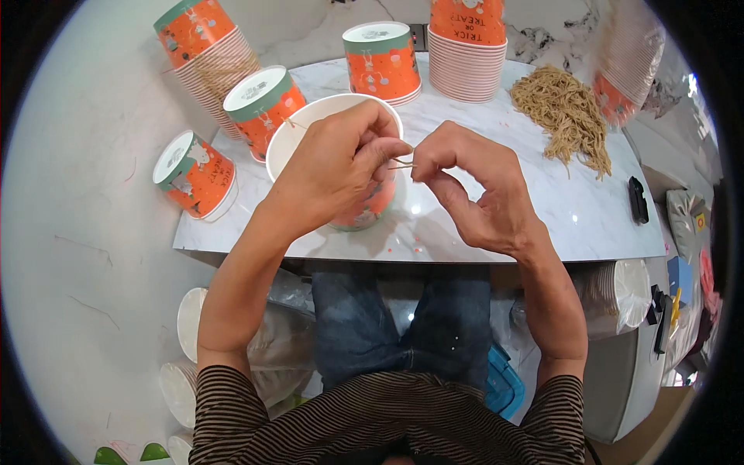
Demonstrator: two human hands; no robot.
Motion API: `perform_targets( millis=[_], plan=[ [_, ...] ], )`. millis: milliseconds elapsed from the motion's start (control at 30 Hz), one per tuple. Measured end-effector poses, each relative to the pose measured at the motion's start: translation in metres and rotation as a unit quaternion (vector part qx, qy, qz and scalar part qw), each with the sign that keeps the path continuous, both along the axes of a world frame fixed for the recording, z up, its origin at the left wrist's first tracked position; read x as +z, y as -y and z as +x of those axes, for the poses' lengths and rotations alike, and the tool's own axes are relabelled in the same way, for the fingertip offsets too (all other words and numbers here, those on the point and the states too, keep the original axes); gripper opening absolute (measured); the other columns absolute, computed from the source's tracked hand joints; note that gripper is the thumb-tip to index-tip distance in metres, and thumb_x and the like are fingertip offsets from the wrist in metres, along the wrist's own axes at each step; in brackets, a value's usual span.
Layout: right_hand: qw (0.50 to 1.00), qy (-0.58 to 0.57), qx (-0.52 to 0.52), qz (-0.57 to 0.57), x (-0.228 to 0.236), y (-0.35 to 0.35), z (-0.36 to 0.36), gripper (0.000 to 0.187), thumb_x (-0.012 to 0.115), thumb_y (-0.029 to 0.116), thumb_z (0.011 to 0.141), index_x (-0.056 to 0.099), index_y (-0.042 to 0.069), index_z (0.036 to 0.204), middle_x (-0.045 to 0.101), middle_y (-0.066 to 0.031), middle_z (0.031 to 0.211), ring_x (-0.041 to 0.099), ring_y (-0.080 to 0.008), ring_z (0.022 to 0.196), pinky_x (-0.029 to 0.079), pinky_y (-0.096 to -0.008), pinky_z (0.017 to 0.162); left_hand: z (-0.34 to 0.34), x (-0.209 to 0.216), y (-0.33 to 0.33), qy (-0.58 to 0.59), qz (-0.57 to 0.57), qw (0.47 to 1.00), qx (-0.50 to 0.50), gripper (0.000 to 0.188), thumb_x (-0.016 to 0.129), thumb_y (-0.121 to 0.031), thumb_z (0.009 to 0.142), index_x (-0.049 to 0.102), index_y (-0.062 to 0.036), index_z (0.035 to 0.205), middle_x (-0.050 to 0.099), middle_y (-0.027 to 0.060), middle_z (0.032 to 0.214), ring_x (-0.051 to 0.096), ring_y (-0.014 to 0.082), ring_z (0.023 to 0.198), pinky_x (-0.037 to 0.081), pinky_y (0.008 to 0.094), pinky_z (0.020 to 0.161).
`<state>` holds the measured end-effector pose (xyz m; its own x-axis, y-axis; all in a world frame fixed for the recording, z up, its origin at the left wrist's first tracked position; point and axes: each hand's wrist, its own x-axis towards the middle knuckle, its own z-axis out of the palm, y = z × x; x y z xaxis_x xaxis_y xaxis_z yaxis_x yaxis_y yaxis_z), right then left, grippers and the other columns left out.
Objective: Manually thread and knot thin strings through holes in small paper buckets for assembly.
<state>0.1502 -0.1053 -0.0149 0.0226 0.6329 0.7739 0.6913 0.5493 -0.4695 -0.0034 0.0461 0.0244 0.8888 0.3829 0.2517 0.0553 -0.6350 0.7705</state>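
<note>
A white-lined orange paper bucket stands near the table's front edge with its mouth tilted up toward me. A short end of tan cord pokes out by its rim on the left. My left hand lies across the bucket's mouth, thumb and forefinger pinched on a thin tan cord. Just beyond the bucket's right side, my right hand pinches the same cord, fingertips almost touching the left thumb. The hands hide much of the bucket, so I cannot tell whether the cord is knotted.
Upside-down orange buckets, one behind and another at left, stand on the marble-patterned table. A tall bucket stack rises at the back. Cut tan cords lie heaped at right, near a black object.
</note>
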Motion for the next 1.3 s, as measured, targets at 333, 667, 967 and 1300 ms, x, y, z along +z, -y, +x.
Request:
perform_targets(
  millis=[333,667,967,1300],
  plan=[
    [0.999,0.042,-0.033,0.003,0.005,-0.012,0.017,0.021,0.062,-0.016,0.077,0.069,0.000,0.089,0.065,-0.0087,0.093,0.066,-0.0234,0.084,0.051,-0.0334,0.069,-0.008,0.008,-0.002,-0.072,0.001,0.993,-0.091,0.020,0.059,-0.013,0.105,0.067,0.0018,0.094,0.061,-0.0001,0.077,0.053,0.0067,0.070,0.045,0.0242,0.064],
    [0.996,0.001,-0.092,-0.014,-0.014,-0.008,0.003,0.014,0.079,0.006,0.085,0.074,0.002,0.097,0.068,-0.0108,0.093,0.067,-0.0245,0.085,0.052,-0.0344,0.074,-0.006,0.008,-0.003,-0.073,-0.038,0.995,-0.048,0.021,0.063,-0.015,0.103,0.069,0.0025,0.093,0.062,-0.0012,0.076,0.054,0.0049,0.070,0.046,0.0235,0.064],
    [0.994,-0.050,-0.096,-0.017,-0.029,-0.012,-0.004,0.006,0.072,0.001,0.089,0.067,-0.002,0.090,0.068,-0.0122,0.091,0.067,-0.0259,0.080,0.053,-0.0355,0.071,-0.012,0.010,-0.008,0.010,-0.145,0.985,-0.089,0.020,0.070,-0.009,0.097,0.064,0.0024,0.111,0.070,0.0027,0.092,0.069,0.0095,0.089,0.054,0.0226,0.081],
    [0.977,-0.147,-0.077,-0.131,-0.030,0.005,-0.012,0.008,0.070,0.006,0.096,0.069,-0.001,0.096,0.068,-0.0133,0.088,0.068,-0.0266,0.081,0.052,-0.0362,0.073,-0.026,0.000,0.025,0.028,0.029,0.998,-0.052,0.050,0.078,-0.004,0.080,0.059,-0.0012,0.127,0.077,0.0060,0.116,0.066,0.0148,0.101,0.053,0.0302,0.091]
  ],
)
